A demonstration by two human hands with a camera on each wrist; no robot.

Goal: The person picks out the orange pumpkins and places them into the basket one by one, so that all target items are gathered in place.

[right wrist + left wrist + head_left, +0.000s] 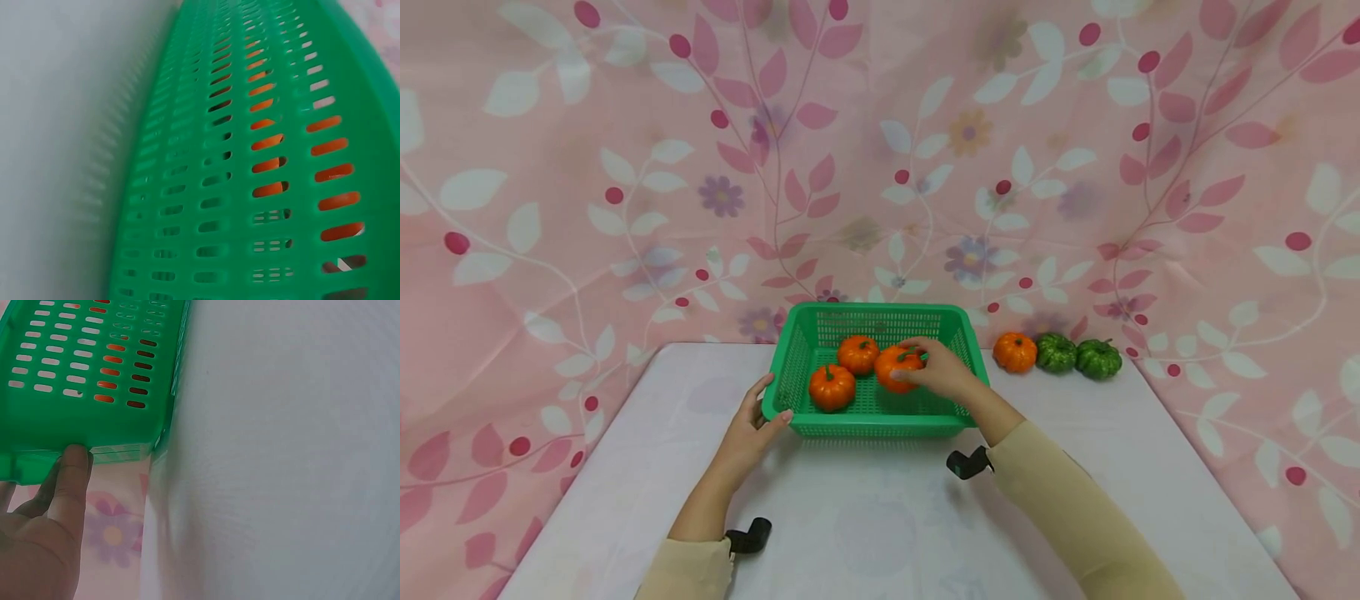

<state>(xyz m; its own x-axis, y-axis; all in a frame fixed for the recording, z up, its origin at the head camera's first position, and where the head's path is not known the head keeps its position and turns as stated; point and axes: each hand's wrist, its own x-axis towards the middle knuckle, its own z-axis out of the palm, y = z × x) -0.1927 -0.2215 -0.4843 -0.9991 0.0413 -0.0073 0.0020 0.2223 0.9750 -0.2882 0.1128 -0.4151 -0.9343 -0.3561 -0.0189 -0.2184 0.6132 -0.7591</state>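
Observation:
My right hand (942,372) reaches over the front right of a green plastic basket (880,431) and grips a small orange pumpkin (895,369) inside it. Two more orange pumpkins, one at the left front (832,388) and one behind it (857,356), sit in the basket. At the basket's front left corner my left hand (750,431) holds the rim, thumb over the edge and fingers along the outer side. The left wrist view shows that hand (47,537) at the rim. Through slots in the right wrist view, orange pumpkin skin (337,201) shows; the basket wall largely hides the right hand there.
To the right of the basket, an orange pumpkin (1015,352) and two green ones, a nearer-in one (1057,353) and an outer one (1098,359), stand in a row on the white-covered table (880,517). A pink floral cloth (880,167) hangs close behind the basket.

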